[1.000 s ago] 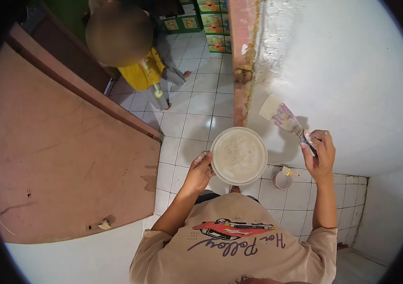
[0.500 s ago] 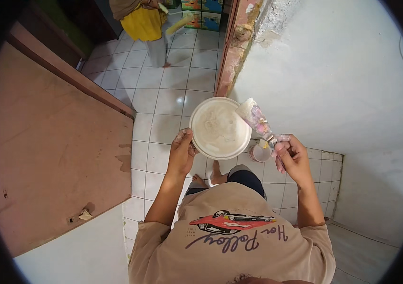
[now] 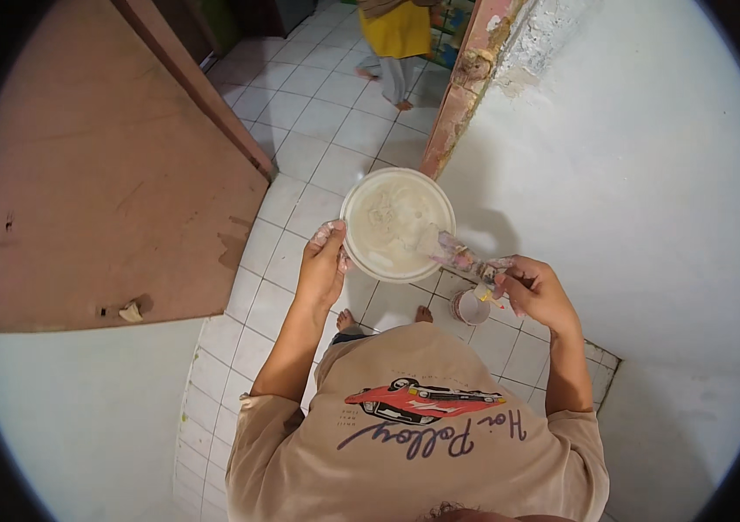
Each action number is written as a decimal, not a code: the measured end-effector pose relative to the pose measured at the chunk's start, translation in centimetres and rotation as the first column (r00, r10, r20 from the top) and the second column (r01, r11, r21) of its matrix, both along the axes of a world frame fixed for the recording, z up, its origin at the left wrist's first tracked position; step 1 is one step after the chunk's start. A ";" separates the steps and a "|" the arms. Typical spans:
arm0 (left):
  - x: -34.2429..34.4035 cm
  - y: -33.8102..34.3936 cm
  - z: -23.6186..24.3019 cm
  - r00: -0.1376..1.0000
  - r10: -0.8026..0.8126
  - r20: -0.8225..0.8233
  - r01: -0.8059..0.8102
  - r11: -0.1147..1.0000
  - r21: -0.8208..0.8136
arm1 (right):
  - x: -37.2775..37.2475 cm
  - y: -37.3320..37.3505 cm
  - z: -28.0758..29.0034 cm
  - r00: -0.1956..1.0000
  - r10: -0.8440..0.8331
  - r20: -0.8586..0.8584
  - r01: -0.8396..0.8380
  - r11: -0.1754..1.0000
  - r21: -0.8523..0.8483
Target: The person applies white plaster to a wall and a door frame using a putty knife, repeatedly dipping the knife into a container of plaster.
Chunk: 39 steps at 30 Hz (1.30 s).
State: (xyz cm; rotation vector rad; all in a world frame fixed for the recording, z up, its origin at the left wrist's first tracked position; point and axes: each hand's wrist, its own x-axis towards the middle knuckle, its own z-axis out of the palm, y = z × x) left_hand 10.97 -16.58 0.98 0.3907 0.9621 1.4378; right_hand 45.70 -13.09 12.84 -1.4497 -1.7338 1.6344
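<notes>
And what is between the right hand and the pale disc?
In the head view, the putty knife; its blade reaches over the pale disc.

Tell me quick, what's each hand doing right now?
Left hand: closed on the edge of the round pale lid.
Right hand: closed on the putty knife, blade over the lid.

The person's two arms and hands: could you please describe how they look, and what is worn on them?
Both forearms are bare below the loose, short beige sleeves of a T-shirt. The left grip and right grip are ungloved human hands, with whitish smears on the fingers. No watch or cable is visible.
</notes>
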 end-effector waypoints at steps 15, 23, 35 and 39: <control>5.6 -2.9 2.1 0.963 0.244 -0.114 -0.254 0.964 -0.083 | 0.4 0.8 -2.7 0.984 0.078 -0.159 -0.097 0.988 -0.118; 5.3 -4.0 1.4 0.959 0.261 -0.111 -0.266 0.963 -0.041 | 0.2 0.2 -3.2 0.970 0.077 -0.231 -0.094 0.993 -0.067; 3.8 -4.7 0.1 0.945 0.287 -0.157 -0.299 0.952 -0.059 | -2.4 1.1 -0.7 0.988 0.139 0.065 -0.145 0.984 0.099; 3.4 -4.7 -0.2 0.951 0.270 -0.148 -0.279 0.960 -0.040 | -3.9 1.3 0.1 0.985 0.166 0.044 -0.170 0.978 0.117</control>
